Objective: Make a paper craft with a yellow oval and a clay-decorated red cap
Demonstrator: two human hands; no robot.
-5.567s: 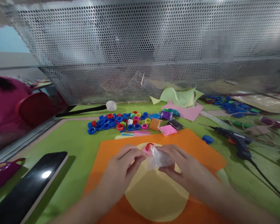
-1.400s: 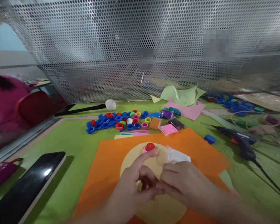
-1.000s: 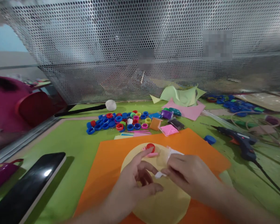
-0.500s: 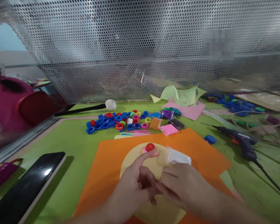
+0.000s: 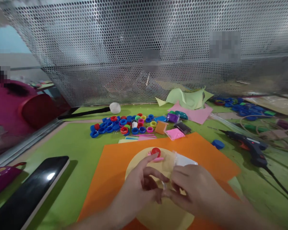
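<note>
Over a pale yellow paper circle point(image 5: 136, 161), my left hand point(image 5: 140, 188) and my right hand point(image 5: 193, 188) meet with fingertips pinched. Between them shows a small white piece point(image 5: 164, 185), which looks like soft clay and is mostly covered by the fingers. My left index finger stretches forward to a red bottle cap point(image 5: 156, 151), which sits with a pink piece point(image 5: 158, 159) near the circle's far edge. Just beyond my right hand lies a white clay packet point(image 5: 184, 159), its near part hidden by the knuckles.
Orange paper point(image 5: 98, 179) lies under the circle. Several coloured bottle caps point(image 5: 109, 127) and clay packets point(image 5: 175, 133) are behind it. A glue gun point(image 5: 252, 147) with a cord rests at right, near a blue cap point(image 5: 218, 144). A phone point(image 5: 33, 188) lies left. Perforated metal point(image 5: 110, 57) borders the back.
My fingertips have parted slightly, so the white piece now shows between them. My right hand has moved a little right. The red cap looks tilted differently under my left index finger.
</note>
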